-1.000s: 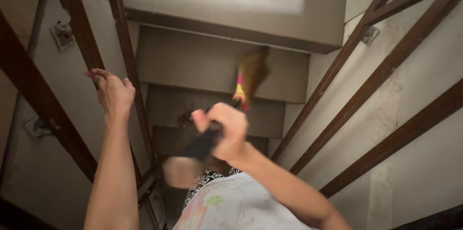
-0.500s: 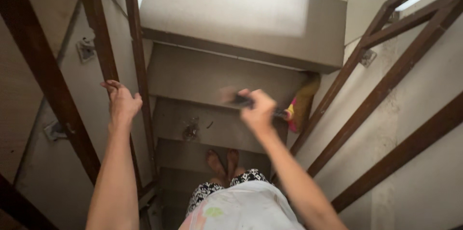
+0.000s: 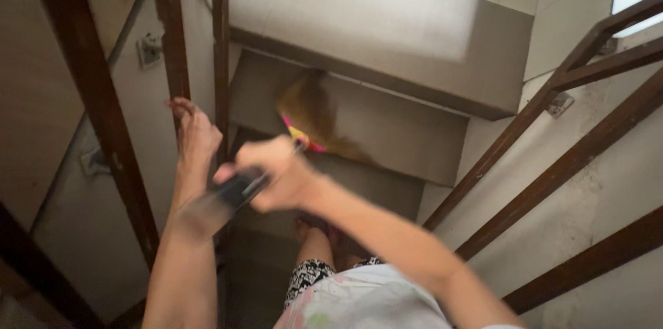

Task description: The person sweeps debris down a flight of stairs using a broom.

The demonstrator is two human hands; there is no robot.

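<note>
Two hands work here: the right hand point(image 3: 276, 177) is clenched around a broom point(image 3: 307, 118) brushing the step point(image 3: 359, 129) above; the left hand point(image 3: 197, 136) grips the railing point(image 3: 221, 60); a hurried, blurred swing might upset balance.

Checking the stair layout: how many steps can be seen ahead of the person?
3. The top step lies lit at the upper middle, the second step under the broom, and the third step beyond the right hand. Lower ones may be hidden.

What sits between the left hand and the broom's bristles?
In the head view, a brown railing bar stands between the left hand and the broom bristles; otherwise only bare step.
</note>
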